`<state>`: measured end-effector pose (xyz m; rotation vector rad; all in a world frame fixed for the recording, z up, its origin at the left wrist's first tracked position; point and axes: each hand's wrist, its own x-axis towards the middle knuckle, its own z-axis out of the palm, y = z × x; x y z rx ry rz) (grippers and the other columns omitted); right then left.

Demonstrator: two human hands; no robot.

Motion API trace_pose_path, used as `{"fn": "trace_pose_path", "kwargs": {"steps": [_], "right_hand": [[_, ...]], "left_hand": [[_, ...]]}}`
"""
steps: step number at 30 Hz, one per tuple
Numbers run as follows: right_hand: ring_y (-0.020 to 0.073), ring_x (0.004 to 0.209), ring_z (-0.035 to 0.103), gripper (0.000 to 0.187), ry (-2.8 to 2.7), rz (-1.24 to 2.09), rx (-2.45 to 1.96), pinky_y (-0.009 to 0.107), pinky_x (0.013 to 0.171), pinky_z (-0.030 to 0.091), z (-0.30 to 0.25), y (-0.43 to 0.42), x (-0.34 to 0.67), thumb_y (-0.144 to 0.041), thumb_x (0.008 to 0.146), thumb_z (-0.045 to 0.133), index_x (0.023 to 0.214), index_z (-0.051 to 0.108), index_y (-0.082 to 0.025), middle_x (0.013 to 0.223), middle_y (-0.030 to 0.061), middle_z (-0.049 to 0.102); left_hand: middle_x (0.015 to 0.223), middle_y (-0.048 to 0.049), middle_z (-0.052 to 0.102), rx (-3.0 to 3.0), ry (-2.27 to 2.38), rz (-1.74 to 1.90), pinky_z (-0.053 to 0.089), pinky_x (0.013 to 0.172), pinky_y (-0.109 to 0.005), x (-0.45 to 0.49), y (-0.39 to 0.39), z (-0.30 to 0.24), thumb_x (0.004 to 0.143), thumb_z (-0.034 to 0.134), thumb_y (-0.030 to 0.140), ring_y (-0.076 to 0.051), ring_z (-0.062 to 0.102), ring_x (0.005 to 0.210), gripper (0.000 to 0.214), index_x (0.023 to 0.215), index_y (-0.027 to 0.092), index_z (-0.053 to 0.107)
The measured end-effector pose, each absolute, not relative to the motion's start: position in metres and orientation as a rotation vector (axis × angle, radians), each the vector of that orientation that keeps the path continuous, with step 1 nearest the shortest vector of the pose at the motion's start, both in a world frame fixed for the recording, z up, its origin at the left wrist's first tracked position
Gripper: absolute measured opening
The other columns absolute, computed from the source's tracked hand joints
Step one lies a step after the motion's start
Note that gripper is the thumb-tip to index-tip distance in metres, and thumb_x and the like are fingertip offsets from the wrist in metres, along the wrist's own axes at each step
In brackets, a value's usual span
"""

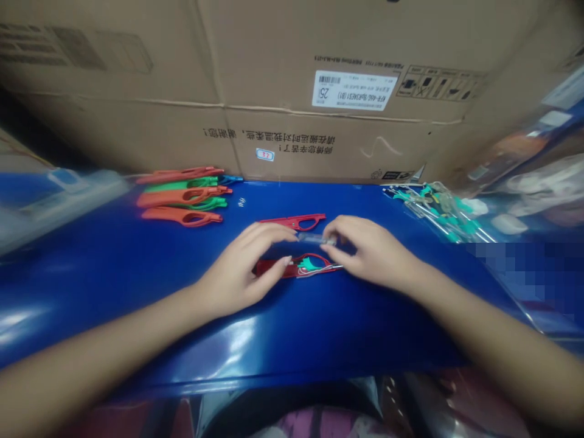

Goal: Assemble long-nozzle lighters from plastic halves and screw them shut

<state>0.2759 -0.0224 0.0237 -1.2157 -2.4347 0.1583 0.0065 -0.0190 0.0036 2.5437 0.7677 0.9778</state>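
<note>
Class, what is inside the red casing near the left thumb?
A green part and pale wires show in the red casing; the left hand partly covers it, hiding anything beneath.

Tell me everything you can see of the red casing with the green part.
The red casing looks like plastic, long and narrow, with a loop-shaped opening toward its right end. It lies lengthwise from left to right on the blue table, with a green part and pale wires at the loop; a thin, metallic-looking tip juts out right. The left hand hides some of it; whether that hand touches it is unclear.
</note>
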Motion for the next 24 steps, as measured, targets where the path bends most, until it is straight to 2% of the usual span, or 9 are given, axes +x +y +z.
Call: {"fn": "trace_pose_path", "kwargs": {"steps": [4,8,13,17,21,24], "right_hand": [[0.0198,0.083,0.061,0.019,-2.625,-0.016,-0.83,0.034,0.074,0.039,0.024,-0.046,0.256,-0.031,0.101,0.052,0.1,0.065,-0.017,0.093,0.0065,0.072],[0.0201,0.083,0.059,0.02,-2.612,-0.042,-0.734,0.034,0.072,0.038,0.021,-0.047,0.257,-0.03,0.102,0.051,0.104,0.065,-0.017,0.093,0.0063,0.071],[0.0177,0.084,0.06,0.026,-2.435,0.288,-0.957,0.03,0.071,0.044,0.017,-0.042,0.26,-0.035,0.093,0.068,0.111,0.056,-0.018,0.103,0.0064,0.068],[0.016,0.089,0.062,0.017,-2.399,0.541,-1.007,0.027,0.074,0.048,0.014,-0.044,0.26,-0.025,0.094,0.064,0.109,0.055,-0.022,0.107,0.0048,0.065],[0.0183,0.089,0.062,0.014,-2.652,0.363,-0.97,0.031,0.073,0.047,0.008,-0.043,0.261,-0.025,0.098,0.058,0.11,0.062,-0.02,0.11,0.007,0.064],[0.0164,0.079,0.061,0.015,-2.738,0.21,-0.96,0.03,0.066,0.043,0.005,-0.041,0.261,-0.026,0.1,0.055,0.107,0.065,-0.019,0.109,0.007,0.064]], "left_hand": [[0.116,-0.0097,0.071,2.571,0.733,0.882,0.052,0.095,-0.039,0.013,-0.027,0.008,0.097,0.065,0.031,-0.023,0.064,0.108,0.03,0.124,0.019,0.062],[0.095,-0.0048,0.073,2.484,0.662,0.79,0.052,0.077,-0.029,0.018,-0.032,0.004,0.1,0.061,0.027,-0.017,0.064,0.085,0.019,0.116,0.018,0.067],[0.096,-0.0022,0.073,2.305,0.792,0.777,0.05,0.072,-0.024,0.017,-0.028,0.001,0.101,0.058,0.027,-0.013,0.064,0.08,0.015,0.108,0.019,0.07],[0.086,0.0002,0.067,2.106,0.908,0.79,0.046,0.065,-0.022,0.013,-0.023,0.002,0.105,0.05,0.036,-0.011,0.059,0.071,0.022,0.102,0.018,0.063],[0.089,0.0009,0.063,2.022,0.96,0.837,0.044,0.072,-0.024,0.01,-0.022,0.0,0.107,0.045,0.039,-0.012,0.056,0.079,0.025,0.101,0.019,0.059],[0.084,0.0019,0.058,1.978,0.965,0.833,0.042,0.068,-0.023,0.009,-0.023,-0.002,0.105,0.048,0.042,-0.012,0.052,0.073,0.024,0.109,0.02,0.057]]}}
